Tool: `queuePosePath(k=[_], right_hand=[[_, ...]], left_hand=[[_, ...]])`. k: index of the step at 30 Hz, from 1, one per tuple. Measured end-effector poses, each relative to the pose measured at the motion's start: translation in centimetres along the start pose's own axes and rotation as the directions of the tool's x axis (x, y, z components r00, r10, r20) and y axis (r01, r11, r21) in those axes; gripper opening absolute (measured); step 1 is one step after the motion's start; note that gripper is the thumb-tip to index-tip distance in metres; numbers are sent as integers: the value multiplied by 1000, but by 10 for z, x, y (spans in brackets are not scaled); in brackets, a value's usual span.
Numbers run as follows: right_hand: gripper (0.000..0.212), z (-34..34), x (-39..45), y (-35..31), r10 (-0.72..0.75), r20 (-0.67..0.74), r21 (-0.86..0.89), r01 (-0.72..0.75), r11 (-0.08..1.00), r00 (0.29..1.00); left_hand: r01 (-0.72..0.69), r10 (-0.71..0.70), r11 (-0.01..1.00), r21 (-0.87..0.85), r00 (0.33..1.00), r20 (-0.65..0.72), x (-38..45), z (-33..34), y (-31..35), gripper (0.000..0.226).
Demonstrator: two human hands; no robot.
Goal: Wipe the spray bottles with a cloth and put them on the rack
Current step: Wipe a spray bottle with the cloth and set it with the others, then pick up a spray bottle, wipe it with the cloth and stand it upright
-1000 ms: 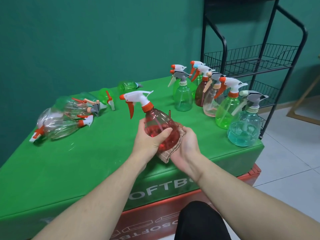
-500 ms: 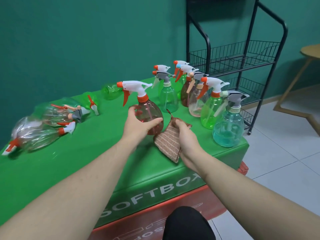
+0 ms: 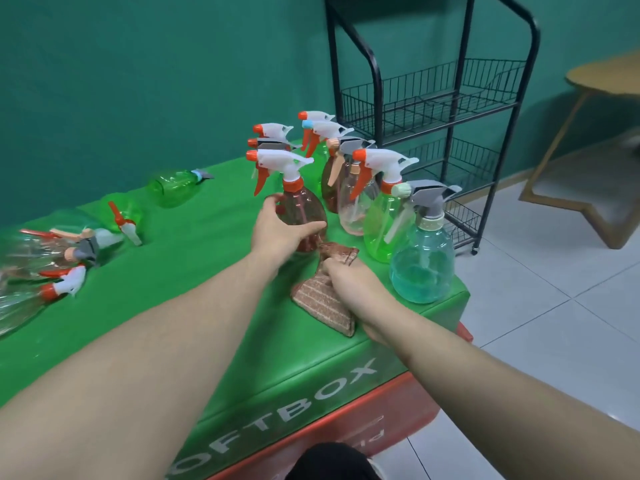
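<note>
My left hand grips a red transparent spray bottle with a white and orange trigger head, held upright over the green box top. My right hand holds a brown striped cloth that lies on the box top, just right of and below the bottle. Several upright spray bottles stand in a group behind and to the right, the nearest a teal one. The black wire rack stands behind the box on the right; no bottles show in its baskets.
Several spray bottles lie on their sides at the left of the box top, and a green one lies near the back. A wooden stool stands on the tiled floor to the right. The green wall is close behind.
The cloth has come off the red bottle and dropped to the box top with my right hand. My left hand has carried the bottle upright and farther back toward the standing group.
</note>
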State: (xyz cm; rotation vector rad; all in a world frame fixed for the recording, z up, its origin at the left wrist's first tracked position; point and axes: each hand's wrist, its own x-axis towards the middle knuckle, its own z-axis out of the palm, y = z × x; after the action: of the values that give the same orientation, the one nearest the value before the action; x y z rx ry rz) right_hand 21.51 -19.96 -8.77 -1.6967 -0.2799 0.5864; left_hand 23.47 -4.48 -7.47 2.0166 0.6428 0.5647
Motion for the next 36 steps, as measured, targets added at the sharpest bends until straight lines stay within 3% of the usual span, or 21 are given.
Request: queuePosePath(k=[7,12,16,24,36], right_hand=[[15,-6,8,3,-1,41,14,0,1000,999],[15,-4,5,3,-5,50,13,4,1000,999],[19,0,-5,-1,-11,47,-12,12,1000,999],[25,39,-34,-19,-71,77,-62,76,995,995],[22,134,-38,-39,-75,130,-133,92,987,989]], left_hand=[[30,-29,999,-27,999,38,7,23,-2,89],[64,-62,998,-11,994,95,9,21,-3,104],[104,-104,995,7,992,75,1,7,-3,95],[67,-78,993,94,991,113,-43,-67,-26,49],[32,-59,960,277,994,89,-85,-202,-88,43]])
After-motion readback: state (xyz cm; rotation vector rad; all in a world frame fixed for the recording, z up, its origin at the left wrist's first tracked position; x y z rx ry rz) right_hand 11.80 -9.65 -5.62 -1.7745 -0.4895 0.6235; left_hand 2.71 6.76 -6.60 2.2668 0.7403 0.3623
